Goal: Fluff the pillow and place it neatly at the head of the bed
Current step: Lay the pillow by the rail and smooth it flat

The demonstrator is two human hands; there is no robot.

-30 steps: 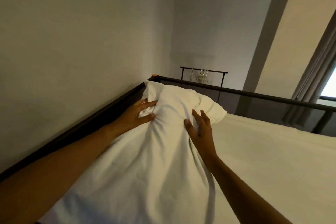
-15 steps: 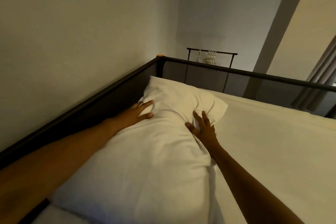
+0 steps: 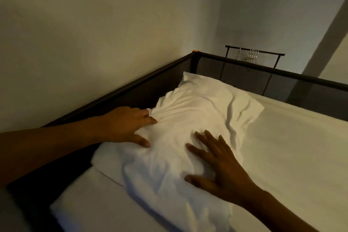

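A white pillow [image 3: 197, 111] lies wrinkled on the white mattress [image 3: 293, 147], along the dark bed rail, its far corner near the frame's corner post. My left hand [image 3: 126, 126] rests on the pillow's left edge, fingers bunching the fabric into folds against the rail side. My right hand [image 3: 220, 165] lies flat on the pillow's near half, fingers spread, pressing down. Neither hand lifts the pillow; it rests fully on the bed.
A dark metal bed frame [image 3: 131, 88] with mesh panels runs along the left wall and across the far end. Behind it stands a black clothes rack [image 3: 254, 52] with hangers. Pale walls close in on the left and back.
The pillow has come down from being held up against the rail to lying flat on the mattress. My right hand has opened flat on it and my view has tilted downward.
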